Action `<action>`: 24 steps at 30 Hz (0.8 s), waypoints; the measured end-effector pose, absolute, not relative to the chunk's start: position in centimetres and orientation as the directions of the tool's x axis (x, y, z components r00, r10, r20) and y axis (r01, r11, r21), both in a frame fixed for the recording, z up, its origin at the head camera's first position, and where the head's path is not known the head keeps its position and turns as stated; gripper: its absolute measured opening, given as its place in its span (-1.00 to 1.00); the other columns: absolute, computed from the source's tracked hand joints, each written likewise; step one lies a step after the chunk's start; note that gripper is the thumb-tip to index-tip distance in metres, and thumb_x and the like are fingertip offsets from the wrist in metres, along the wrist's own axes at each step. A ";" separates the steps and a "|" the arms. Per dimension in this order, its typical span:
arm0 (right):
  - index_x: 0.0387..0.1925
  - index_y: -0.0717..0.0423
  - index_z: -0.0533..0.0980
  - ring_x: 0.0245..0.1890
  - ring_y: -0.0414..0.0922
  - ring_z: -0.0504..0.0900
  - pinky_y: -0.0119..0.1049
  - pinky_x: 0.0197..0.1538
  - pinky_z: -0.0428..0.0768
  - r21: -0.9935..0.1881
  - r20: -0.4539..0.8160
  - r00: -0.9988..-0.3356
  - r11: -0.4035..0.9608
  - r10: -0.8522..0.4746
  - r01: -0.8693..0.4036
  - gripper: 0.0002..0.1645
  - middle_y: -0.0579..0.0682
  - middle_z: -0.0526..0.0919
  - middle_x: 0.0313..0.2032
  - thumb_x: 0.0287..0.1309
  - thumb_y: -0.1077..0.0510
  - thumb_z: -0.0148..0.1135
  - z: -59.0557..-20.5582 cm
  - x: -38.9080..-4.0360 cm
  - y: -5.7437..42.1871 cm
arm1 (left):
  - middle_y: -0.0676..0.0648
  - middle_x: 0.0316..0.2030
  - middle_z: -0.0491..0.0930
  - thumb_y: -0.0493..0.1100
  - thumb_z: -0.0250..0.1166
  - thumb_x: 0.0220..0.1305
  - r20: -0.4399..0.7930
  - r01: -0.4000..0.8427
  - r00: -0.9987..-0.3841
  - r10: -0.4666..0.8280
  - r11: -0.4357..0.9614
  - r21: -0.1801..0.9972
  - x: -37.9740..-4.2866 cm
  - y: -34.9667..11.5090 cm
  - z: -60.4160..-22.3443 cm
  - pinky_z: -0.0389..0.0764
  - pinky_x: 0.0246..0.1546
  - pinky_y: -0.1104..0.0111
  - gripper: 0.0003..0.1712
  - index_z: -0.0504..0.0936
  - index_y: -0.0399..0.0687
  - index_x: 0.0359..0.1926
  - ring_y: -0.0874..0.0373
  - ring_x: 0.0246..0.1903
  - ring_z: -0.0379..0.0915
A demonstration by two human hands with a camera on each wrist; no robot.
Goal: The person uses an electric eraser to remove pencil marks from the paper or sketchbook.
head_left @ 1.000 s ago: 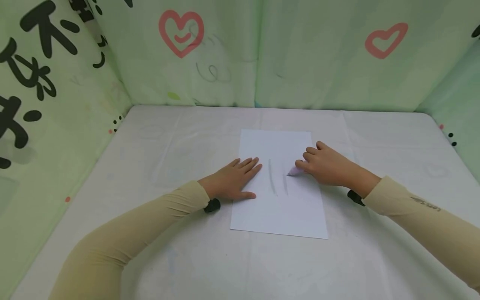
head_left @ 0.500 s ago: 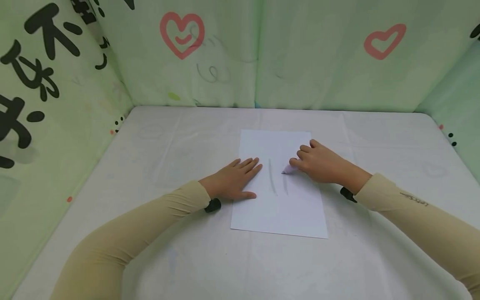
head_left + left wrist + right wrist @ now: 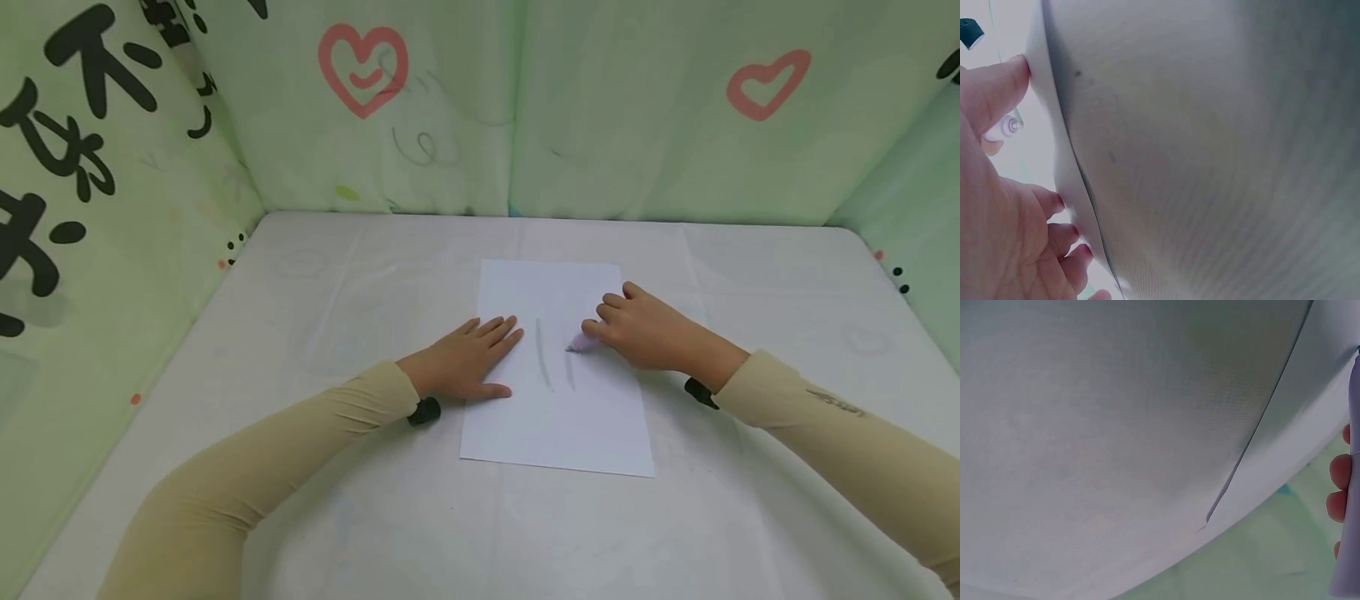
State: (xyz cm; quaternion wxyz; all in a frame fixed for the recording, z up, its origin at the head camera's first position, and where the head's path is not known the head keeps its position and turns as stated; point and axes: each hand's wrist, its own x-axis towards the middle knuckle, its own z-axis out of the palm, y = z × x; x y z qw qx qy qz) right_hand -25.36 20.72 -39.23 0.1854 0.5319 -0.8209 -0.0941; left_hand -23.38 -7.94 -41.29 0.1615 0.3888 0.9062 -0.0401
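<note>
A white sheet of paper (image 3: 555,433) lies on the table in the head view, bearing two thin grey strokes. Across its left edge rests my left hand (image 3: 461,362), fingers straight and spread, thumb apart. The left wrist view shows the fingertips of this hand (image 3: 1016,219) touching the sheet near its edge. My right hand (image 3: 645,329), over the paper's right side, grips a pale purple marker (image 3: 581,342). Its dark tip is at the top of the right-hand stroke. In the right wrist view, fingertips curl round the marker's barrel (image 3: 1354,475); most of that hand is out of frame.
A white cloth covers the table (image 3: 360,517). Green printed curtains (image 3: 615,125) with hearts and black characters stand behind and at the sides. A black device (image 3: 425,412) sits under the left wrist, and another black device (image 3: 701,393) under the right.
My right hand and the marker shifted left and slightly away, then came back a little to the right and nearer. My left hand and the paper have stayed in place.
</note>
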 end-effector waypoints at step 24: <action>-0.40 0.10 0.37 -0.55 -0.11 0.25 -0.28 -0.39 0.12 0.356 0.203 -0.365 0.415 -0.909 -0.837 -0.68 -0.01 0.38 -0.64 -0.09 0.22 0.40 -39.0 -25.3 20.4 | -0.06 0.50 -0.28 0.40 -0.08 0.28 -0.321 0.718 -0.644 0.694 0.694 0.059 -23.3 -8.0 -41.3 -0.15 0.47 0.11 0.01 -0.25 -0.01 0.49 0.06 0.49 -0.33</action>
